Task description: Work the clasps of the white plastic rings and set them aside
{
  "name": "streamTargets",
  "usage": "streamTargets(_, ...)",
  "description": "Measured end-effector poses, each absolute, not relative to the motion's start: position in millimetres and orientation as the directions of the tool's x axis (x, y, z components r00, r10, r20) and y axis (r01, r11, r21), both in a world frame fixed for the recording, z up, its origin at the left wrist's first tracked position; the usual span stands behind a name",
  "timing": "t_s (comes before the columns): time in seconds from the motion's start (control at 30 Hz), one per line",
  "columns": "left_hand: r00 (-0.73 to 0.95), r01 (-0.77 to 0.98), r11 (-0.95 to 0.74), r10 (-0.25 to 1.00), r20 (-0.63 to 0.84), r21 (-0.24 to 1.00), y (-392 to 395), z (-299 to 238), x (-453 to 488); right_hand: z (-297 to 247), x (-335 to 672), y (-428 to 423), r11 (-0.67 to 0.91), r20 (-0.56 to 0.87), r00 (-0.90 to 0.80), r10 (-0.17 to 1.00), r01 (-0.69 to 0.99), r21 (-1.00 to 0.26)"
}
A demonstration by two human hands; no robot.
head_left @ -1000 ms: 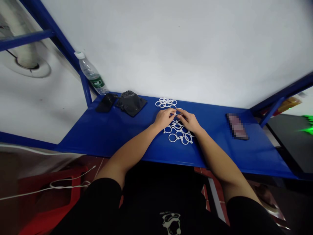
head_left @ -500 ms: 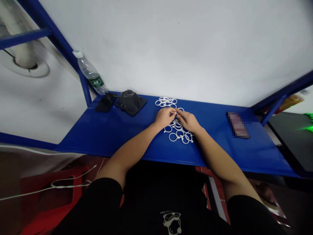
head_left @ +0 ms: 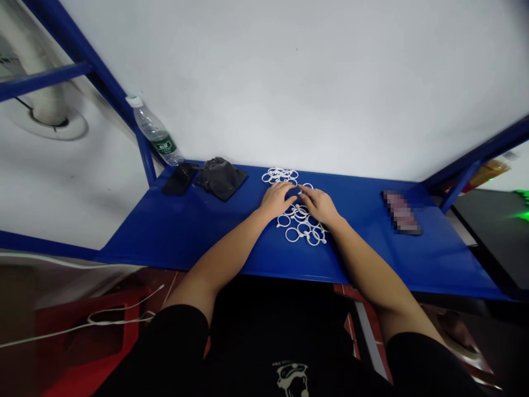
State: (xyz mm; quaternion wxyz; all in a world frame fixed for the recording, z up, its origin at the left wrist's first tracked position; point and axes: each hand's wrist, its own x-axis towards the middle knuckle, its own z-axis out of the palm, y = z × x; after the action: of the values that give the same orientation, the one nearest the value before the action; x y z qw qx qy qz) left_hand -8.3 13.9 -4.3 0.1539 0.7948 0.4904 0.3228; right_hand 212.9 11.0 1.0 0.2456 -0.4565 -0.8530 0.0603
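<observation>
Both my hands hover close together over the blue tabletop among white plastic rings with small eyelets. My left hand (head_left: 278,199) is open, thumb apart from the fingers, beside the back cluster of rings (head_left: 281,175). My right hand (head_left: 320,205) is open too, its index finger and thumb spread apart. A single white ring (head_left: 307,185) lies just behind the right fingertips, its eyelet near them; whether they touch it is unclear. In front, between my wrists, a larger group of overlapping rings (head_left: 303,227) is spread out, partly covered by the right hand.
On the blue table (head_left: 198,231) at the back left are a black pouch (head_left: 223,179), a flat dark item (head_left: 181,178) and a clear bottle (head_left: 159,135) with a green label. A blurred phone (head_left: 401,212) lies at right. A white wall (head_left: 289,94) rises behind.
Half a second ago my fingertips met in a pinch around something small and white. Now the hands have parted slightly and the fingers have opened. The view has shifted a little.
</observation>
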Motion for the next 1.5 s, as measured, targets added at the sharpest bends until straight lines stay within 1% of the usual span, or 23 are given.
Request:
streamTargets(0.1, 0.368, 0.741, -0.454, 0.891, 0.266, 0.496, 13.0, -1.5, -9.2, 1.6, 216.3, 14.3, 0.563, 0.358, -0.446, 0.820, 0.738, -0.371)
streamTargets(0.17, 0.384, 0.764, -0.448, 0.894, 0.229, 0.465, 11.7, -1.1, -8.8, 1.2, 217.8, 16.1, 0.559, 0.356, -0.439, 0.825, 0.725, -0.402)
streamTargets(0.23, 0.374, 0.771, -0.444, 0.896, 0.240, 0.457, 11.2, -2.3, -8.2, 0.2, 218.5, 17.1, 0.555, 0.363, -0.428, 0.828, 0.714, -0.426)
streamTargets(0.37, 0.317, 0.759, -0.436, 0.896, 0.310, 0.484, 13.1, -7.9, -8.0, -1.5, 220.7, 17.0, 0.555, 0.391, -0.401, 0.828, 0.685, -0.472)
streamTargets(0.5, 0.261, 0.760, -0.402, 0.908, 0.327, 0.510, 16.4, -12.9, -8.5, -1.9, 225.7, 16.1, 0.539, 0.389, -0.375, 0.841, 0.636, -0.552)
streamTargets(0.57, 0.247, 0.763, -0.395, 0.909, 0.334, 0.512, 17.5, -14.5, -8.6, -2.2, 228.1, 16.7, 0.528, 0.378, -0.370, 0.849, 0.631, -0.569)
streamTargets(0.63, 0.247, 0.768, -0.395, 0.909, 0.337, 0.504, 17.8, -15.2, -8.6, -2.7, 229.4, 18.4, 0.526, 0.349, -0.394, 0.850, 0.641, -0.559)
streamTargets(0.73, 0.261, 0.776, -0.402, 0.906, 0.332, 0.486, 16.0, -14.5, -8.1, -3.7, 228.8, 21.8, 0.560, 0.324, -0.458, 0.828, 0.654, -0.508)
streamTargets(0.87, 0.272, 0.788, -0.400, 0.908, 0.318, 0.468, 11.1, -11.5, -6.5, -4.6, 227.5, 25.3, 0.615, 0.363, -0.496, 0.788, 0.634, -0.469)
streamTargets(1.03, 0.247, 0.776, -0.412, 0.895, 0.372, 0.478, 5.6, -5.6, -4.8, -3.5, 228.9, 25.6, 0.658, 0.386, -0.533, 0.753, 0.584, -0.476)
streamTargets(1.13, 0.261, 0.725, -0.462, 0.871, 0.417, 0.511, 3.4, -0.3, -3.9, -2.8, 227.6, 23.5, 0.634, 0.419, -0.476, 0.773, 0.607, -0.479)
streamTargets(1.27, 0.341, 0.638, -0.568, 0.814, 0.470, 0.520, -0.3, 4.8, -1.9, -3.3, 223.6, 20.2, 0.575, 0.461, -0.359, 0.811, 0.632, -0.519)
streamTargets(1.4, 0.375, 0.591, -0.620, 0.778, 0.505, 0.516, -3.3, 4.4, -0.4, -2.0, 221.0, 17.3, 0.625, 0.489, -0.397, 0.776, 0.588, -0.514)
streamTargets(1.5, 0.350, 0.578, -0.615, 0.781, 0.518, 0.537, -3.4, 2.0, -0.4, 1.3, 219.4, 13.7, 0.654, 0.508, -0.420, 0.752, 0.569, -0.498)
